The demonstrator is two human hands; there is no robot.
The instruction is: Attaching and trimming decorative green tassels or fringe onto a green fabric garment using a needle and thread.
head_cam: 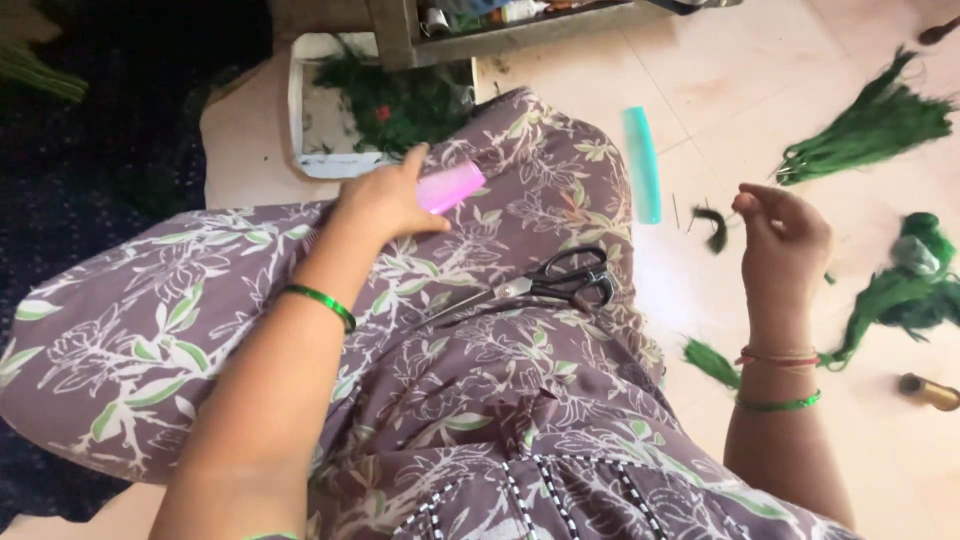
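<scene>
My left hand (385, 200) holds a pink plastic piece (450, 187), blurred, above my knee covered by a mauve leaf-print dress (200, 320). My right hand (785, 240) is raised over the floor with thumb and forefinger pinched together; a small curl of green thread (716, 228) hangs just left of the fingers, and I cannot tell whether it is gripped. Black-handled scissors (545, 285) lie on my lap between both hands. A teal comb (642, 165) lies on the tiled floor beside my knee.
Green thread tassels (865, 130) and a tangled green bundle (905, 290) lie on the floor at right, a small tuft (712, 362) near my wrist, and a gold spool (928, 391). A white tray (300, 110) with green scraps sits behind my knee, by a low shelf (500, 25).
</scene>
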